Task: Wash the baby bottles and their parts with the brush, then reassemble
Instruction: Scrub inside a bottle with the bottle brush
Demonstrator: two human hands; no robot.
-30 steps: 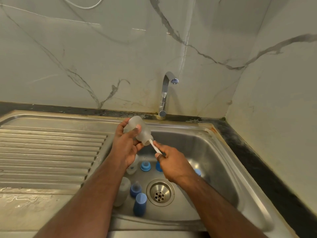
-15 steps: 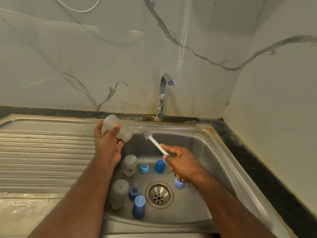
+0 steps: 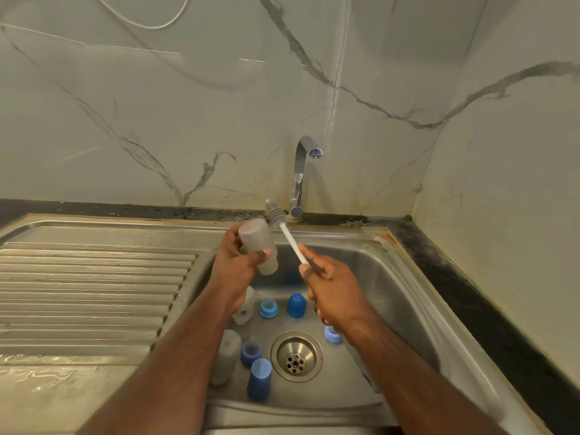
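My left hand (image 3: 237, 265) grips a frosted, capless baby bottle (image 3: 259, 246) above the sink's left edge, its base tilted up toward me. My right hand (image 3: 332, 290) holds the white handle of the bottle brush (image 3: 284, 230), whose grey head sticks up just behind the bottle, outside it. On the sink floor lie two more frosted bottles (image 3: 227, 356), (image 3: 246, 306), two blue caps (image 3: 296, 305), (image 3: 259, 378), and blue collars with teats (image 3: 268, 307), (image 3: 251, 351), (image 3: 332, 334).
The steel sink basin (image 3: 392, 293) has a round drain (image 3: 296, 354) in its floor. A chrome tap (image 3: 299, 180) stands at the back, with no water running. A ribbed, wet draining board (image 3: 94, 293) lies to the left. Marble walls close in behind and to the right.
The brush came out of the bottle and its head now points up behind it. My left hand swung the bottle left, then back toward the middle.
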